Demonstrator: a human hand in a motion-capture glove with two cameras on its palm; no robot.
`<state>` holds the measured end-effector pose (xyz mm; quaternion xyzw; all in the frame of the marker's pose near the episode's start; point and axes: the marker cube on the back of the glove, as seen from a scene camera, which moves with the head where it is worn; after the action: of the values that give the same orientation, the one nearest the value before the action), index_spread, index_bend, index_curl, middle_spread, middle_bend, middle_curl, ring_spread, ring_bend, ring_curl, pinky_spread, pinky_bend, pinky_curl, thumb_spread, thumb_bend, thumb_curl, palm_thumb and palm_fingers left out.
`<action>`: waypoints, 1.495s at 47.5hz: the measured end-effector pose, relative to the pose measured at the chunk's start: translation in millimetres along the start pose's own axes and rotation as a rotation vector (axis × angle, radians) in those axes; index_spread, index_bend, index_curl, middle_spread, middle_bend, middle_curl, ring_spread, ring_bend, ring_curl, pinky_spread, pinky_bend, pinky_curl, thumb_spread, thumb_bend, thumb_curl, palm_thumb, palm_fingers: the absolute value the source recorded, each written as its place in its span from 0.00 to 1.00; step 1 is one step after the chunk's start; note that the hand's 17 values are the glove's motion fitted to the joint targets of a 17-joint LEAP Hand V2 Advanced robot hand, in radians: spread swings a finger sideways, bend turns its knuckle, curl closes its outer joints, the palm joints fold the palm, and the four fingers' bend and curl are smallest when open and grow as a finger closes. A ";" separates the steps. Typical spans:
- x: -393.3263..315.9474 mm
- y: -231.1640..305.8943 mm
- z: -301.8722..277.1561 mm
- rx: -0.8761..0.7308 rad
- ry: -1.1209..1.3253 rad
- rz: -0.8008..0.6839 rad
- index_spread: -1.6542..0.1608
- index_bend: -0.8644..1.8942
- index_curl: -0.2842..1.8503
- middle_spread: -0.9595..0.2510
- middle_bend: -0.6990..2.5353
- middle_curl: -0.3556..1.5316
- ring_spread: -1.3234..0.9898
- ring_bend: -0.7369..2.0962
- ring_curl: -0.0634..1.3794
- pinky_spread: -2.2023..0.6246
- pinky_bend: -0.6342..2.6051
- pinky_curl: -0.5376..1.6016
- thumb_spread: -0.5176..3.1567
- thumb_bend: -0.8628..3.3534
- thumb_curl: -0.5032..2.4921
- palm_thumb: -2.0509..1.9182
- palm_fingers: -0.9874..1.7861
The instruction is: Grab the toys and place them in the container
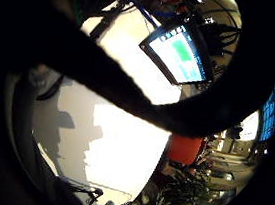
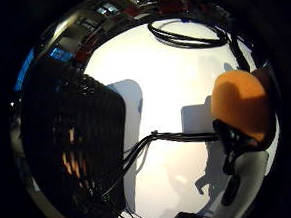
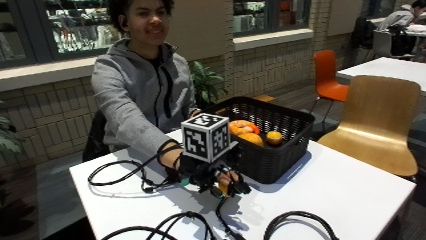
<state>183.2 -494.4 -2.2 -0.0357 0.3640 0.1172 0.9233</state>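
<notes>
In the outside view my gloved right hand [image 3: 214, 177] hovers just above the white table [image 3: 333, 195], against the near wall of a black wicker basket [image 3: 279, 160]. Its fingers curl round a small orange toy [image 3: 223, 189], mostly hidden by them. The thumb side palm view shows that orange toy [image 2: 240, 105] close to the palm, with the basket [image 2: 73, 144] beside it. A curled dark finger [image 1: 128, 94] crosses the little finger side palm view. Inside the basket lie orange toys [image 3: 243, 131] and a small orange-yellow toy [image 3: 273, 137].
Black cables [image 3: 126, 175] loop over the table by the hand and along its front edge [image 3: 293, 222]. A wooden chair [image 3: 379, 120] stands to the right of the table, an orange chair [image 3: 329, 75] behind. A lit screen [image 1: 181, 52] shows beyond the table.
</notes>
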 end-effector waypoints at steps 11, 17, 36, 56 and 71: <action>-36.1 19.8 -64.9 0.147 -0.048 -0.135 0.85 0.81 0.45 0.77 0.31 0.41 0.54 0.32 0.13 0.80 0.30 0.38 0.57 0.28 0.29 0.67 0.37; -71.1 43.1 -103.7 0.217 -0.034 -0.244 0.86 0.81 0.44 0.75 0.32 0.42 0.53 0.32 0.14 0.80 0.30 0.38 0.57 0.28 0.29 0.67 0.38; -170.2 109.6 -143.3 0.258 0.044 -0.609 0.86 0.82 0.43 0.73 0.31 0.43 0.53 0.32 0.14 0.80 0.29 0.39 0.57 0.28 0.29 0.67 0.37; -194.7 118.1 -145.5 0.124 0.047 -0.528 0.84 0.54 0.34 0.82 0.26 0.39 0.56 0.33 0.16 0.80 0.38 0.43 0.51 0.21 0.25 0.56 0.23; -143.7 145.4 -132.0 0.074 0.172 -0.495 0.80 0.47 0.30 0.85 0.25 0.34 0.57 0.30 0.15 0.80 0.35 0.43 0.46 0.20 0.26 0.52 0.28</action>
<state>-41.3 -400.8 1.7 -0.0997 0.4253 -0.1288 0.8902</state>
